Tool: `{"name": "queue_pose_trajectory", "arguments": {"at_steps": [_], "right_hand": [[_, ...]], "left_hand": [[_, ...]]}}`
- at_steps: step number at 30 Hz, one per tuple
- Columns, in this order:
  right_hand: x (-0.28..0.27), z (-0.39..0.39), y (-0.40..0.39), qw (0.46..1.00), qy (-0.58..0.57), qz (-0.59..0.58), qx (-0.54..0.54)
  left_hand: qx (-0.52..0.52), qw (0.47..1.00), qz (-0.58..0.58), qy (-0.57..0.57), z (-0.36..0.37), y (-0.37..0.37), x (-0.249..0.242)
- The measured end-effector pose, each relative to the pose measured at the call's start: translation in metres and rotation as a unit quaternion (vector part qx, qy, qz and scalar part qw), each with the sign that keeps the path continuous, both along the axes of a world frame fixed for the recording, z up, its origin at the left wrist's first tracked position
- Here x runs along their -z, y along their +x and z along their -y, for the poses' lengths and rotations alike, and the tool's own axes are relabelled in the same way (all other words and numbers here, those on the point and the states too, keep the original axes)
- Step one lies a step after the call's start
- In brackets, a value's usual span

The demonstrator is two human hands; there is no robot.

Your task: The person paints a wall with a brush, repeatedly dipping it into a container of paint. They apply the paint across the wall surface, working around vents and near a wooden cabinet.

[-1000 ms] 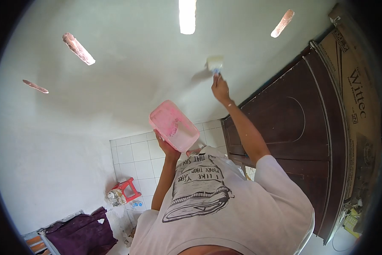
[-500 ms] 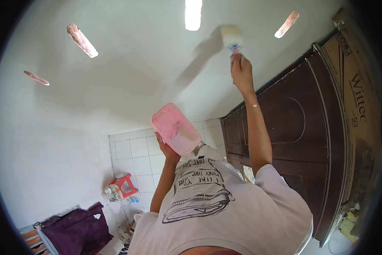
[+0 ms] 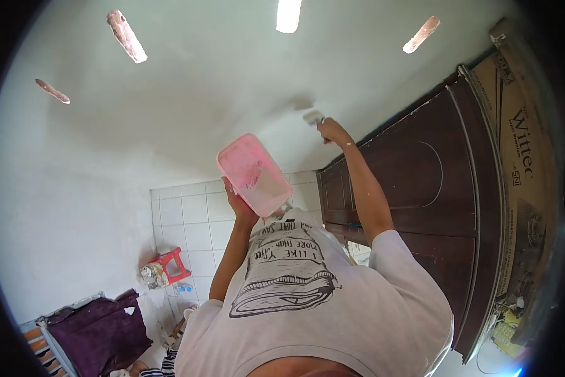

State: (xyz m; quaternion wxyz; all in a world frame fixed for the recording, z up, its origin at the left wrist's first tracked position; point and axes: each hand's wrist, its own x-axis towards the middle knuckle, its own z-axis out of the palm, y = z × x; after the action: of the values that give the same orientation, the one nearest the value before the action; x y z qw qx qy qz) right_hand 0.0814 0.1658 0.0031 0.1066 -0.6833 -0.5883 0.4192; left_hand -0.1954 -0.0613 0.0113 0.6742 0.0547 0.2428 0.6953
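Observation:
A pink rectangular tub (image 3: 255,174) with whitish liquid inside is held in front of my chest by my left hand (image 3: 240,204), whose fingers are at its left side and underneath. Farther up and to the right, my right hand (image 3: 334,132) is closed round the handle of a wide paintbrush (image 3: 314,117). The bristles point up and left, close to the pale wall (image 3: 188,119); whether they touch it cannot be made out. Spots of white show on my right wrist.
A dark brown wooden cabinet (image 3: 408,182) stands on the right, beside a large cardboard box (image 3: 522,169). Narrow openings (image 3: 289,16) pierce the upper wall. At the lower left are a red stool (image 3: 177,265) and a dark purple cloth (image 3: 100,333) over a frame.
My right hand has moved down and slightly left with the brush, whose bristles now point up-left rather than straight up. The tub appears slightly higher as the view has shifted.

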Motion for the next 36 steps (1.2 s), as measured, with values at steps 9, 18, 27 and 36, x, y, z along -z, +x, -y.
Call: {"name": "queue_pose_trajectory", "arguments": {"at_steps": [9, 18, 27, 36], "right_hand": [[-0.184, 0.033, -0.055, 0.896, 0.425, -0.085, 0.100], [0.116, 0.025, -0.023, 0.935, -0.033, -0.227, 0.272], [0.069, 0.023, -0.032, 0.878, -0.023, -0.381, 0.288], [-0.199, 0.043, -0.038, 0.875, 0.304, -0.364, 0.102]], "left_hand": [[0.031, 0.998, 0.022, 0.052, 0.004, 0.004, -0.007], [-0.044, 0.999, 0.032, 0.006, 0.012, -0.007, -0.008], [-0.059, 0.998, 0.027, 0.008, 0.016, -0.014, -0.009], [-0.039, 0.999, 0.024, 0.003, 0.007, -0.005, -0.003]]}}
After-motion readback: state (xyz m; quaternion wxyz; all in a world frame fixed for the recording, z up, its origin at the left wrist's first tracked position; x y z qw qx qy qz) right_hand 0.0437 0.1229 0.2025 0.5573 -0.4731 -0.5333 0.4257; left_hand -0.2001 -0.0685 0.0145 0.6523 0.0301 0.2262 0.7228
